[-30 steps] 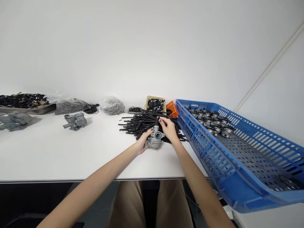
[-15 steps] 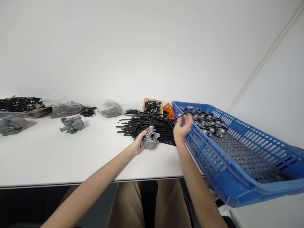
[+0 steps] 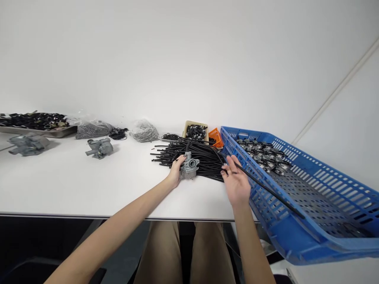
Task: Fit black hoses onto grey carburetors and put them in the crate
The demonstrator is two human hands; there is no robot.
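Observation:
My left hand [image 3: 177, 170] is closed round a grey metal carburetor [image 3: 189, 167], held just above the white table with its round bore facing me. In my right hand [image 3: 236, 181], palm turned up, a thin black rubber hose [image 3: 271, 192] is pinched at one end between the fingers. The rest of that hose slants down to the right across the rim of the blue crate. Behind the carburetor lies a spread pile of similar black hoses [image 3: 207, 157]. Two more carburetors stand to the left, one nearer [image 3: 100, 148] and one farther off [image 3: 28, 144].
At right, a large blue plastic crate [image 3: 284, 213] holds several carburetors [image 3: 265, 154]. Along the wall are a cream bin [image 3: 186, 127] of small parts, an orange basket [image 3: 217, 137], bags of metal parts [image 3: 144, 131], black rings [image 3: 118, 133] and a metal tray [image 3: 59, 133] of black parts.
My right hand has come down and back from beside the crate's rim and turned palm up, with a hose now extending from its fingers. My left hand still holds the carburetor.

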